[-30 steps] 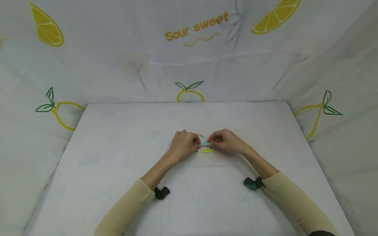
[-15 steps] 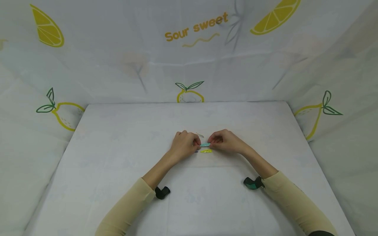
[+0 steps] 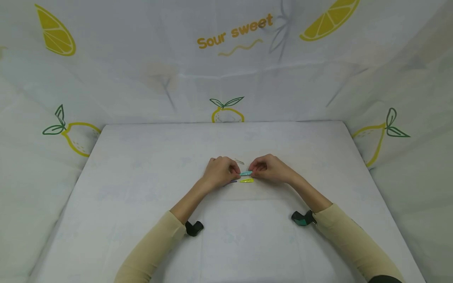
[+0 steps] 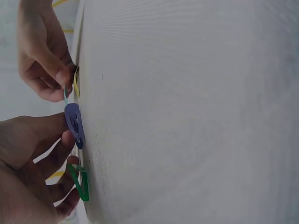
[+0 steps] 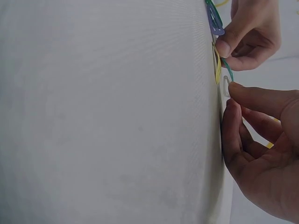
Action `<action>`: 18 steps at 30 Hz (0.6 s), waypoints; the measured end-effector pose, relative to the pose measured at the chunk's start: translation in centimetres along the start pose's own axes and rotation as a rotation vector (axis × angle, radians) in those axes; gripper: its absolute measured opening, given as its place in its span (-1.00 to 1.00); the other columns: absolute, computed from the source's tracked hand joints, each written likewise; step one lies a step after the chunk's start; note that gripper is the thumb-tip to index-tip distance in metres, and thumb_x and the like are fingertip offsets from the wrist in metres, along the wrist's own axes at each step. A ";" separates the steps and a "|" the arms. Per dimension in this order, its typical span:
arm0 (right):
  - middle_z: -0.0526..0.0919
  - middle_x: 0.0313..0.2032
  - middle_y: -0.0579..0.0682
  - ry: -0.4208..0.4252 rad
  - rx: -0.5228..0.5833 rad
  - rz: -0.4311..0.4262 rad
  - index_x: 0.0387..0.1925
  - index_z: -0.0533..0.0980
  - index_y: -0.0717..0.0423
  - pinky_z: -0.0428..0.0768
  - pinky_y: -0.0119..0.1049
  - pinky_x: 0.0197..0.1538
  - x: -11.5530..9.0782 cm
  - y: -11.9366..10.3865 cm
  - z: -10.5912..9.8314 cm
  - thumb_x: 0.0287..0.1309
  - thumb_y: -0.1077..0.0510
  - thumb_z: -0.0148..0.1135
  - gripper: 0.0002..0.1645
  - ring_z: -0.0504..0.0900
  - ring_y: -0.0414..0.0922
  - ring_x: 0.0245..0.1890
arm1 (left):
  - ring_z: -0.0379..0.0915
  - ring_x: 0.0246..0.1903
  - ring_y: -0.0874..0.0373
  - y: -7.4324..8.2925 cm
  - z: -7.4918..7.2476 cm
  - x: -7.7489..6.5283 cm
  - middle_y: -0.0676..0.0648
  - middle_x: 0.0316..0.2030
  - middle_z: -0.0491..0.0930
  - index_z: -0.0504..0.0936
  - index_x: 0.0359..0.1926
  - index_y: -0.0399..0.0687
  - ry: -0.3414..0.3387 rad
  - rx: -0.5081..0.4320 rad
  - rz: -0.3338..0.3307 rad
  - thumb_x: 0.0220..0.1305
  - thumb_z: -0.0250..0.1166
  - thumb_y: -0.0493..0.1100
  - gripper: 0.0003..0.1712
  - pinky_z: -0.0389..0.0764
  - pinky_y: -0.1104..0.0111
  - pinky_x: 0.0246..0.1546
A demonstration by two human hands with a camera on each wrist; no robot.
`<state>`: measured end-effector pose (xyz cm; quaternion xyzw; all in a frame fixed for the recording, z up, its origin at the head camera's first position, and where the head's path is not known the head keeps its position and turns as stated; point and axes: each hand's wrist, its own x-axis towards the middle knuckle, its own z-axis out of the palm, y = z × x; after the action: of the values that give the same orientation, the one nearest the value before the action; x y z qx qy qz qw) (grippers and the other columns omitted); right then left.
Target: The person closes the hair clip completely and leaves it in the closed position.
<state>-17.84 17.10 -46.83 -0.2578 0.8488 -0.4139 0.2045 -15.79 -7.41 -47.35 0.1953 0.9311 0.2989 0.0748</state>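
A teal snap hair clip spans the gap between both hands in the head view. My left hand pinches its left end between thumb and finger; my right hand pinches the right end. Just on the near side lies a yellow hair clip. Beside the left hand is a purple hair clip, and a green hair clip lies under that hand's fingers in the left wrist view. Beyond the teal clip lies a pale hair clip, partly hidden by the left hand.
A white cloth covers the table, and a lemon-print curtain hangs behind and at the sides. Dark wrist cameras, one on the left and one on the right, jut inward from the sleeves.
The teal clip has turned slightly, showing more of its flat face. My left hand has shifted a little, so more of the purple clip shows. Both hands keep hold of the teal clip.
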 end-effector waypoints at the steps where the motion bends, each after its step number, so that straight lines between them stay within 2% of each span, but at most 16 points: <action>1: 0.82 -0.20 0.12 0.000 -0.001 0.000 -0.10 0.74 0.29 0.65 -0.48 -0.10 0.0 0.0 0.0 0.36 0.27 0.45 -0.84 0.68 -0.16 -0.25 | 0.61 -0.29 0.21 0.0 0.0 0.0 0.13 -0.45 0.78 0.86 -0.33 0.09 -0.003 -0.010 -0.002 0.29 0.59 -0.12 -0.94 0.49 -0.07 0.18; 18: 0.81 -0.23 0.13 -0.009 0.008 0.010 -0.09 0.74 0.31 0.62 -0.49 -0.12 0.2 0.0 -0.2 0.35 0.27 0.46 -0.82 0.67 -0.16 -0.26 | 0.59 -0.27 0.25 -0.8 -0.4 0.5 0.15 -0.44 0.78 0.90 -0.29 0.12 -0.068 -0.082 -0.034 0.30 0.59 -0.07 -0.96 0.45 -0.10 0.28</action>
<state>-18.11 17.14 -46.72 -0.2546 0.8473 -0.4153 0.2115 -16.61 -8.00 -47.45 0.1862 0.9181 0.3287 0.1196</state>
